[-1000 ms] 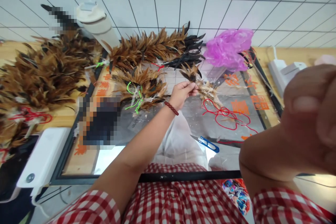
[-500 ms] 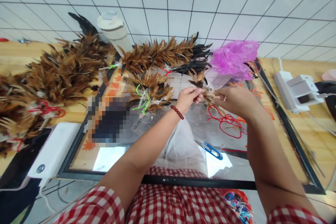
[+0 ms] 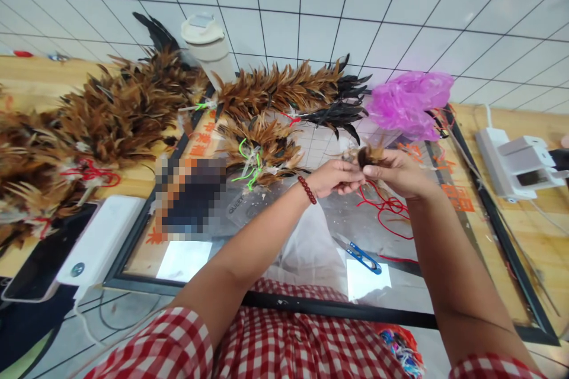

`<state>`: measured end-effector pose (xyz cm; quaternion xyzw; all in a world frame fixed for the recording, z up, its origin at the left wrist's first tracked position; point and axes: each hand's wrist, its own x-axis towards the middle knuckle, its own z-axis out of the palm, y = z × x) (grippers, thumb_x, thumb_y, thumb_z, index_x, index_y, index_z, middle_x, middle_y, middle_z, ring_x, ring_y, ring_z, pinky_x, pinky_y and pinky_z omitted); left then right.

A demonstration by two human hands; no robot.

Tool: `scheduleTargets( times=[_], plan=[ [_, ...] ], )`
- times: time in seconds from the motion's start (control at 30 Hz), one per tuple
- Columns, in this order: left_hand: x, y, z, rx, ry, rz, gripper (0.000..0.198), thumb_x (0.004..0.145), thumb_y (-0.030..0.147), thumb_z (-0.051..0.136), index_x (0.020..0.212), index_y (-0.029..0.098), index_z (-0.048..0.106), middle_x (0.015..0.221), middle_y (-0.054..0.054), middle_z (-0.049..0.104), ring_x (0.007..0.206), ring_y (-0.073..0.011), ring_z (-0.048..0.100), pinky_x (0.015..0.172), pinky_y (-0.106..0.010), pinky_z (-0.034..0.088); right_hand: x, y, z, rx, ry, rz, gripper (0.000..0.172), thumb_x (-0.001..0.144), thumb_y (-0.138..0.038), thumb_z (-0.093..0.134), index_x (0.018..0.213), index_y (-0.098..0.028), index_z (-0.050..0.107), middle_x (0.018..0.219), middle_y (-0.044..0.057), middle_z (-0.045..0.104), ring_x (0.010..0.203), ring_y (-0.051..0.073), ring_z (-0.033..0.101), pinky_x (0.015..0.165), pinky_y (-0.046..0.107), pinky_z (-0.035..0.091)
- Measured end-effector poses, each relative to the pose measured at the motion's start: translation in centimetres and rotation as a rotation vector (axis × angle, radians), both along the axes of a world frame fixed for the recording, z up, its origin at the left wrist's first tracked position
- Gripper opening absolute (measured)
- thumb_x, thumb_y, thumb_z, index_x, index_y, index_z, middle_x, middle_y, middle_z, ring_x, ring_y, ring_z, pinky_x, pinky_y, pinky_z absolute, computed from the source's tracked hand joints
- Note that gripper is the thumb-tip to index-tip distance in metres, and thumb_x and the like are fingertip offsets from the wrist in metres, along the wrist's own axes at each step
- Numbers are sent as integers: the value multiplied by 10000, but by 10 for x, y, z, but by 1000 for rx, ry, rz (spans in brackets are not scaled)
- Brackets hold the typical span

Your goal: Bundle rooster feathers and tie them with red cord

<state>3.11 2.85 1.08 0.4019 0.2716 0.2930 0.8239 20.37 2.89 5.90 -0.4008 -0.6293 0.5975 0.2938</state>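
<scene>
Right grip (image 3: pixel 400 175) on one feather tuft (image 3: pixel 367 157)

Held feathers (image 3: pixel 371 157) above glass (image 3: pixel 404 293), feather bundle (image 3: pixel 269 154) left, snips (image 3: pixel 353 247) in front, bag (image 3: pixel 411 103) behind right

Brown-black feathers (image 3: pixel 371 156), red cord (image 3: pixel 387 208)

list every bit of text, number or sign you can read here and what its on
"QUEE", last letter unclear: dark lettering on the grey part of the framed glass top.
Orange characters along both sides of the glass top: too blurred to read surely.
Round mark on the white box: too small to read.
No other text is legible.
</scene>
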Motion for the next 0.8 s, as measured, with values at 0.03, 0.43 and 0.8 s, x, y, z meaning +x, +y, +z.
scheduleTargets(
  times=[0.03,0.43,0.8],
  plan=[
    [0,0,0,-1,-7,-29,323,644,376,798,683,94,644,515,8,558,404,-45,465,362,-172,269,0,0,-1,1,8,-39,349,639,-502,786,714,-190,651,672,29,651,615,170,610,594,321,525],
    [-2,6,-3,-74,-78,85,247,739,299,745,793,83,639,767,-120,727,662,-138,690,630,-239,550,-13,3,-3,47,-109,-321,309,627,-460,763,672,-179,640,585,-2,594,492,122,521,478,277,463],
    [3,5,2,-181,-156,342,81,790,147,664,735,87,657,722,-71,696,643,-117,660,701,-269,550,-16,-3,2,458,-273,-309,651,633,-421,780,1209,-218,557,951,57,591,736,176,553,649,329,494]
  ],
)
